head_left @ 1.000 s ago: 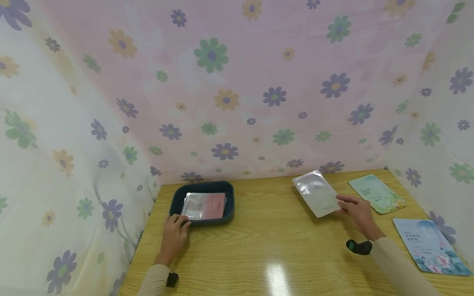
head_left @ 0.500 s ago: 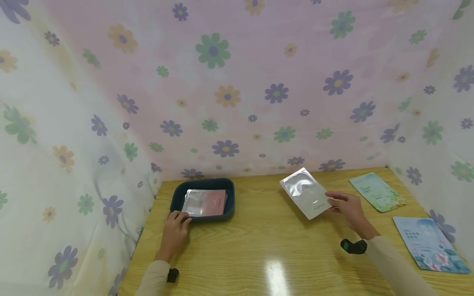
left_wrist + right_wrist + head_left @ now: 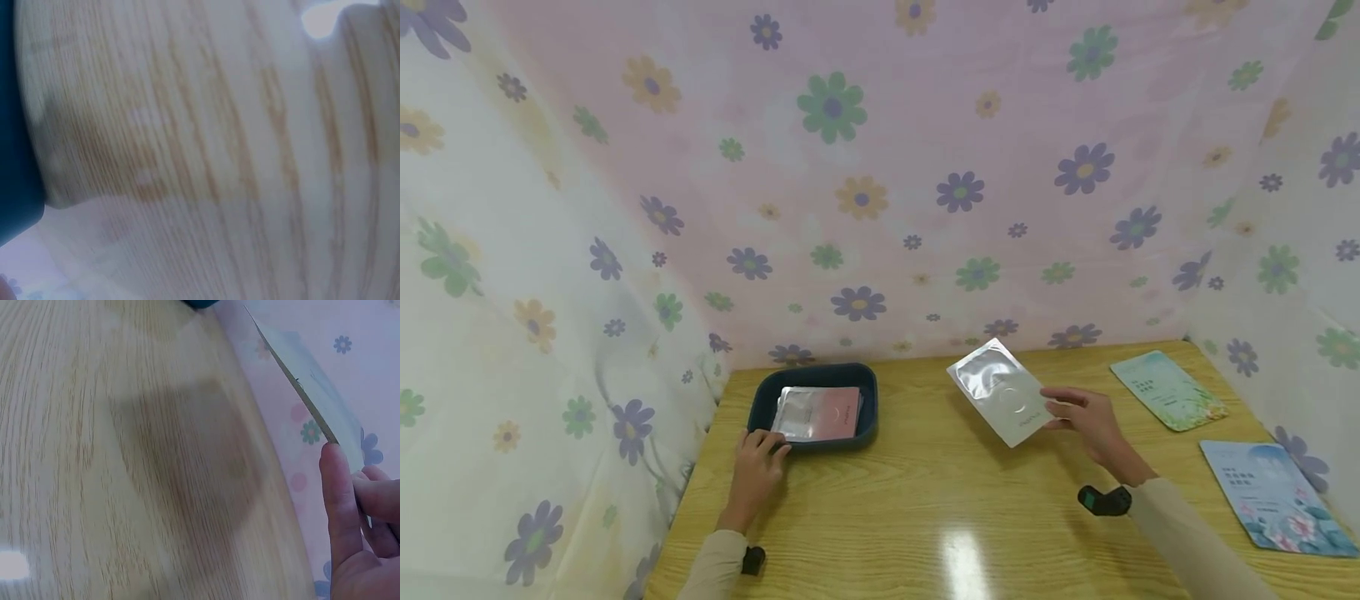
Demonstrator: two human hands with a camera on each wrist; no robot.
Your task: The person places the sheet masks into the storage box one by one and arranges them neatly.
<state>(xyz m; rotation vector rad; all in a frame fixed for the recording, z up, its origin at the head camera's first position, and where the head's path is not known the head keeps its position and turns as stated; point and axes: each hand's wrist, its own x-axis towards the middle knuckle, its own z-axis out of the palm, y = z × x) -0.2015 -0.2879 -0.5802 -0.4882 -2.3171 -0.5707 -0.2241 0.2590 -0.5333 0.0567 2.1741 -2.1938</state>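
My right hand (image 3: 1092, 423) pinches one corner of a silvery, pale green face mask packet (image 3: 1000, 396) between thumb and fingers. The packet is held tilted above the table, and its shadow falls on the wood below in the right wrist view, where its thin edge (image 3: 300, 394) shows. On the left, my left hand (image 3: 756, 471) grips the front left corner of a dark blue bin (image 3: 842, 446), fingers curled over its rim. Inside the bin lies a small stack of packets, a pink and silver packet (image 3: 820, 414) on top. Only the bin's side (image 3: 19, 156) appears in the left wrist view.
A green face mask packet (image 3: 1168, 390) lies at the back right of the wooden table (image 3: 895, 508). Nearer the right edge lies a blue packet with lotus flowers (image 3: 1273, 496). Flowered cloth (image 3: 917, 150) hangs behind the table and along both sides.
My right hand has carried the silvery face mask packet to the left, toward the bin. My left hand stays at the bin's corner, and the bin and the other packets stay in place.
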